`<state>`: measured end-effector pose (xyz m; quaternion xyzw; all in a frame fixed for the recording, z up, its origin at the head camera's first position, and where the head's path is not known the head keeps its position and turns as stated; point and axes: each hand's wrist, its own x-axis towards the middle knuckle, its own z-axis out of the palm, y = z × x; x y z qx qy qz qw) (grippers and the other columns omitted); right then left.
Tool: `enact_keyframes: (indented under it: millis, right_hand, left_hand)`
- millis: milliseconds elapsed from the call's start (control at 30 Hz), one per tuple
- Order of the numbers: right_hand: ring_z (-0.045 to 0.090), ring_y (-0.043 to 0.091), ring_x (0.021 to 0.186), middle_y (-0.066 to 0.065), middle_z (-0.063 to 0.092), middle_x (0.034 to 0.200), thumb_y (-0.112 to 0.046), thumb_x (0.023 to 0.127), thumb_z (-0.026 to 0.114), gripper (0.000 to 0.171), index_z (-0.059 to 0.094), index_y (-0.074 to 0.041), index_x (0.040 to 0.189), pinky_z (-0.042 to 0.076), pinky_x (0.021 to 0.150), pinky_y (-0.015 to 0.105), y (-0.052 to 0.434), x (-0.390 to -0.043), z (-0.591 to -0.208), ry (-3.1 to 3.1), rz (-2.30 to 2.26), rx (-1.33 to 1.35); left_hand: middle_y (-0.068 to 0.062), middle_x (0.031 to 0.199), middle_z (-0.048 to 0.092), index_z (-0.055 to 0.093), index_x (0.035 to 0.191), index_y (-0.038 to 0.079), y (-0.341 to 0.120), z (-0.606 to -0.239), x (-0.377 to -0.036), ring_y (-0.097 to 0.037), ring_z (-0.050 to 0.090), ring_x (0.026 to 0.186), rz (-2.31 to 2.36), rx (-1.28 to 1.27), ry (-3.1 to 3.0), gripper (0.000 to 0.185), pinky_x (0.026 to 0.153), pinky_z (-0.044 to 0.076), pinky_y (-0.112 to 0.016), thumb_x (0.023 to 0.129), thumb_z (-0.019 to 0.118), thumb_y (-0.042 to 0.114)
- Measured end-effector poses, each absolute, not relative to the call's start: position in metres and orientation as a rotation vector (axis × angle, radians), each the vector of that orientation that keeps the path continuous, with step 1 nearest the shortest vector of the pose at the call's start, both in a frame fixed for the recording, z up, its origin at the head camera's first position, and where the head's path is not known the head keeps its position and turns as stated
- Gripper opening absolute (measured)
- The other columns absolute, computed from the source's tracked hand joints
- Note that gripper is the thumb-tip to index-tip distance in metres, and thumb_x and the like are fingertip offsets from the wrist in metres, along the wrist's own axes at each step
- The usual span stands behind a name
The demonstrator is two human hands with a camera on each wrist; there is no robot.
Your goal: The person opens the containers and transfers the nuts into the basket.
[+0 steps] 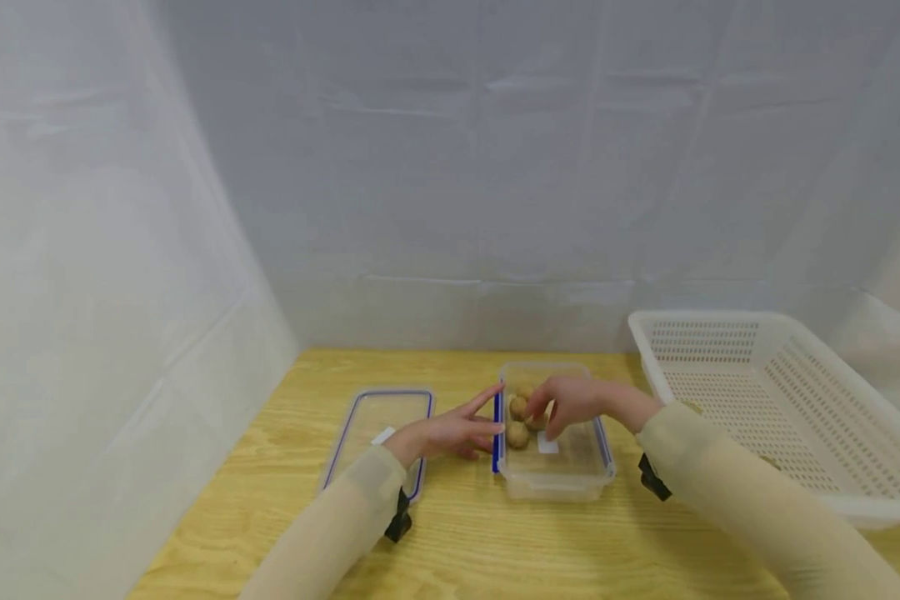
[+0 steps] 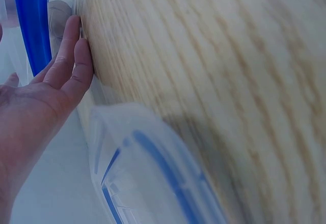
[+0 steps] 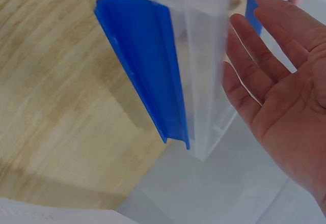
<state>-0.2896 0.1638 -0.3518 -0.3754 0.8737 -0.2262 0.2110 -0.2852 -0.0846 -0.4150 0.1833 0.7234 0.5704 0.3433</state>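
A clear plastic container (image 1: 558, 483) with blue side latches stands on the table. Several light-brown walnuts (image 1: 517, 435) lie along its left side, next to a white label. My right hand (image 1: 570, 398) reaches over the container, fingers pointing down among the walnuts; its fingers look loosely bent in the right wrist view, and I see nothing gripped. With fingers spread, my left hand (image 1: 450, 433) touches the container's left side by the blue latch (image 2: 31, 25). Under the left wrist lies the clear lid (image 1: 390, 404) with a blue seal.
At the right stands a large white perforated basket (image 1: 750, 400), with brownish bits partly showing behind the right forearm. The wooden table (image 1: 465, 542) meets white sheeting (image 1: 450, 208) at the back and left.
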Motion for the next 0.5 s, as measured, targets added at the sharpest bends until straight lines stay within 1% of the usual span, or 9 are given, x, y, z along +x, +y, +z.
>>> enact_keyframes:
  millis: [133, 233, 300, 400, 500]
  right_hand:
    - [0.061, 0.025, 0.102, 0.011, 0.066, 0.111, 0.001, 0.076, 0.075, 0.043, 0.065, 0.005, 0.118, 0.051, 0.085, 0.034, 0.159, -0.289, -0.36, 2.447, -0.634, -0.991]
    - [0.057, 0.029, 0.11, 0.013, 0.065, 0.117, 0.0, 0.076, 0.076, 0.044, 0.065, 0.004, 0.119, 0.046, 0.094, 0.042, 0.155, -0.287, -0.363, 2.469, -0.641, -0.961]
    - [0.055, 0.032, 0.114, 0.014, 0.063, 0.12, 0.001, 0.076, 0.076, 0.045, 0.064, 0.005, 0.12, 0.044, 0.097, 0.045, 0.152, -0.286, -0.365, 2.472, -0.65, -0.965]
    - [0.056, 0.033, 0.112, 0.015, 0.063, 0.12, 0.004, 0.075, 0.076, 0.046, 0.064, 0.005, 0.12, 0.045, 0.096, 0.045, 0.149, -0.285, -0.366, 2.465, -0.67, -0.977]
    - [0.06, 0.032, 0.105, 0.014, 0.064, 0.117, 0.005, 0.075, 0.075, 0.045, 0.065, 0.004, 0.118, 0.049, 0.091, 0.042, 0.147, -0.285, -0.369, 2.452, -0.696, -0.977]
  left_hand:
    - [-0.027, 0.148, 0.034, 0.007, 0.156, 0.037, -0.085, -0.414, -0.285, -0.034, 0.059, 0.112, 1.483, 0.472, 1.882, 0.073, 0.093, 0.045, -0.047, 0.101, 0.053, 0.024]
    - [-0.026, 0.147, 0.035, 0.008, 0.156, 0.037, -0.085, -0.415, -0.286, -0.033, 0.059, 0.11, 1.487, 0.468, 1.88, 0.073, 0.093, 0.046, -0.047, 0.101, 0.054, 0.024]
    - [-0.026, 0.147, 0.035, 0.008, 0.156, 0.037, -0.085, -0.415, -0.286, -0.033, 0.06, 0.11, 1.491, 0.465, 1.876, 0.073, 0.092, 0.046, -0.046, 0.101, 0.054, 0.023]
    - [-0.026, 0.147, 0.035, 0.008, 0.156, 0.037, -0.085, -0.416, -0.285, -0.032, 0.06, 0.109, 1.495, 0.463, 1.872, 0.074, 0.093, 0.046, -0.047, 0.101, 0.054, 0.023]
    - [-0.025, 0.148, 0.035, 0.008, 0.156, 0.037, -0.085, -0.417, -0.285, -0.032, 0.06, 0.109, 1.495, 0.467, 1.869, 0.073, 0.093, 0.045, -0.047, 0.101, 0.054, 0.023]
